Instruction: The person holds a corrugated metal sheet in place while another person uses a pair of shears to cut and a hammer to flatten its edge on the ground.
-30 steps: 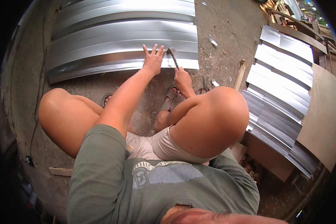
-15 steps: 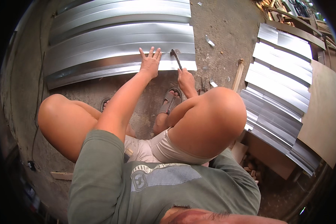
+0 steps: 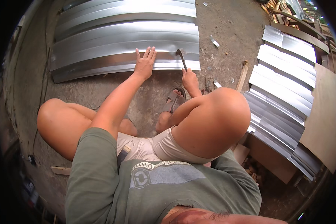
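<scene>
My left hand point(image 3: 144, 64) lies with fingers stretched out on the near part of a ribbed, shiny metal sheet point(image 3: 112, 37) on the ground before me. In my right hand point(image 3: 190, 80) is a hammer point(image 3: 181, 59) with a dark, slim handle. Its head is at the sheet's surface close to the near right corner; whether it touches cannot be made out. The sheet's near edge runs just beyond my sandalled foot point(image 3: 174, 99). Both forearms reach forward past my bent knees.
At the right lies a row of overlapping metal strips point(image 3: 282, 78), with a plywood board point(image 3: 323, 115) beside it. A wooden stick point(image 3: 242, 76) and small metal scraps point(image 3: 215, 42) lie on the ground between the strips and the sheet. Scrap wood point(image 3: 280, 9) is piled at the far right.
My left hand has moved a little to the left along the sheet. The hammer stays near the same corner, and the whole view has shifted slightly.
</scene>
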A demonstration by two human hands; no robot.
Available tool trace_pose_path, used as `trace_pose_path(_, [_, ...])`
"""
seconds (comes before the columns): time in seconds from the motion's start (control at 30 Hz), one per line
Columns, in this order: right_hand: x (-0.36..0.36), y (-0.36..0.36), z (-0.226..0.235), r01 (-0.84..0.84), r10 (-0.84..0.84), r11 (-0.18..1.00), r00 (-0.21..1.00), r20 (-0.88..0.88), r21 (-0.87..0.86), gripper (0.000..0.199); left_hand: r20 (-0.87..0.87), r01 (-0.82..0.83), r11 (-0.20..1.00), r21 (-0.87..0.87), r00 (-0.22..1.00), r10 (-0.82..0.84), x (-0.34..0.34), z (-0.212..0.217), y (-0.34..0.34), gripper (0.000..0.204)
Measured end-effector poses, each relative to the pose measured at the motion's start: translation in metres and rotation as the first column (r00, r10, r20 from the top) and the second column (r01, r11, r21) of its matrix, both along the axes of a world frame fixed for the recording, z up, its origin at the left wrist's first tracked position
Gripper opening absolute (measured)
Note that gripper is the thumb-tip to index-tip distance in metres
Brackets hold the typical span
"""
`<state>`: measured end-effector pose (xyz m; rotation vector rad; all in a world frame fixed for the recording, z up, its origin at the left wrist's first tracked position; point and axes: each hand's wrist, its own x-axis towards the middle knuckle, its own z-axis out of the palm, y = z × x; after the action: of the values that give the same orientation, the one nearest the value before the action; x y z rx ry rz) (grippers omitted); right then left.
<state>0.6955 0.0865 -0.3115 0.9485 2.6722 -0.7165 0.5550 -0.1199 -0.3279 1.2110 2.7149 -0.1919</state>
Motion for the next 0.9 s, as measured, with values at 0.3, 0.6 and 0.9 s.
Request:
trace_pose_path(0.3, [-0.015,-0.032,0.012,-0.089,0.090,0.996,0.995,0.031,-0.029,0.040,0.052,-0.040,0.999,-0.037,0.998,0.042,-0.002,0.002,0.010,0.076])
trace_pose_path(0.6, [-0.023,-0.044,0.008,-0.137,0.138,0.990,0.989,-0.046,0.008,0.039,0.055,-0.055,0.997,-0.054,0.997,0.058,-0.005,0.003,0.009,0.071])
trace_pose_path(0.9, [-0.028,-0.057,0.003,-0.163,0.163,0.986,0.987,0.004,0.026,0.040,0.063,-0.060,0.998,-0.029,0.996,0.061,0.002,-0.002,0.011,0.070])
